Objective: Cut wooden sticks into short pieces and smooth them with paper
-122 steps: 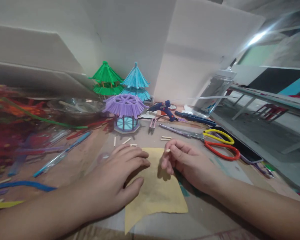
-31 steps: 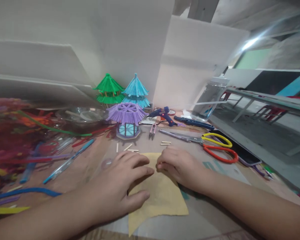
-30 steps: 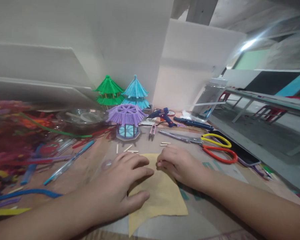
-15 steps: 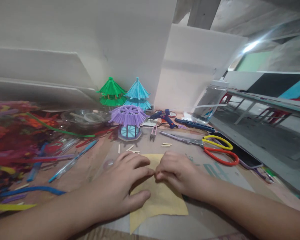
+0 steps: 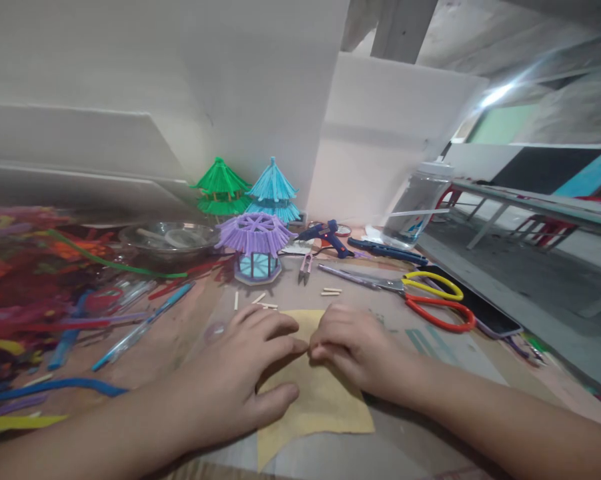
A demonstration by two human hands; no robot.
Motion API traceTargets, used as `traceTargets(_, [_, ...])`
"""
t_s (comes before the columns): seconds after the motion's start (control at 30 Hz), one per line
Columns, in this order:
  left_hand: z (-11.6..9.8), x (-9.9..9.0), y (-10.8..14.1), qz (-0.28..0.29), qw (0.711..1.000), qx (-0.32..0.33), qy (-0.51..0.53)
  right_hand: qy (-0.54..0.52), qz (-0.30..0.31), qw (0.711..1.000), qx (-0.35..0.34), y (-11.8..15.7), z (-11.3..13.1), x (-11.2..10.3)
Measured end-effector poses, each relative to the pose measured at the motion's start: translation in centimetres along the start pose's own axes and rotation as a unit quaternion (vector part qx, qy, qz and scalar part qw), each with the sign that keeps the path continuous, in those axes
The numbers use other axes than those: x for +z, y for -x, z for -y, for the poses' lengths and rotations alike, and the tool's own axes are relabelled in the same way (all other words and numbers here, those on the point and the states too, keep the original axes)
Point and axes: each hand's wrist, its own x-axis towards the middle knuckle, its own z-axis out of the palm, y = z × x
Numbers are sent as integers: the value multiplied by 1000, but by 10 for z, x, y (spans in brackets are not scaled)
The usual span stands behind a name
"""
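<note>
A yellow sheet [image 5: 320, 407] with a curved cut at its near edge lies flat on the work surface. My left hand [image 5: 253, 367] rests over its left side, thumb and fingers apart, holding nothing visible. My right hand [image 5: 353, 347] lies on the sheet's right side with curled, pressed-together fingers; whatever is between them is hidden. The two hands' fingertips nearly meet. Just beyond them stands a small purple pavilion model [image 5: 256, 247] with an open-topped, fringed roof. Short wooden sticks [image 5: 260, 298] are scattered before it, with two more sticks [image 5: 331, 291] to the right.
Behind are a green model [image 5: 223, 187] and a light blue model [image 5: 273, 190]. Rightward lie a glue gun [image 5: 330, 237], snips [image 5: 305, 268], scissors [image 5: 405, 287], a utility knife [image 5: 387, 252], a phone [image 5: 495, 313] and a plastic jar [image 5: 415, 207]. Coloured pipe cleaners [image 5: 25, 293] and a metal bowl [image 5: 170, 240] fill the left.
The view has shifted very slightly. Both hands and the yellow sheet keep the same positions relative to each other.
</note>
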Motion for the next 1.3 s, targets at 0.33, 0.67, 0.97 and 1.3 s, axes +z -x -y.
traceTargets(0.33, [2,0,0,-4,1000,9,-7,-12,17,1000,-6,-1,4,-1])
traceTargets(0.67, [3,-1,0,0,1000,9,-3,-231,-42,944,230,-6,-6,-6])
traceTargets(0.97, [6,-2,2,7,1000,13,2,-484,-2,823,298,4,11,-6])
traceTargets(1.3, [6,-1,1,8,1000,16,-16,-539,17,802,255,4,10,-1])
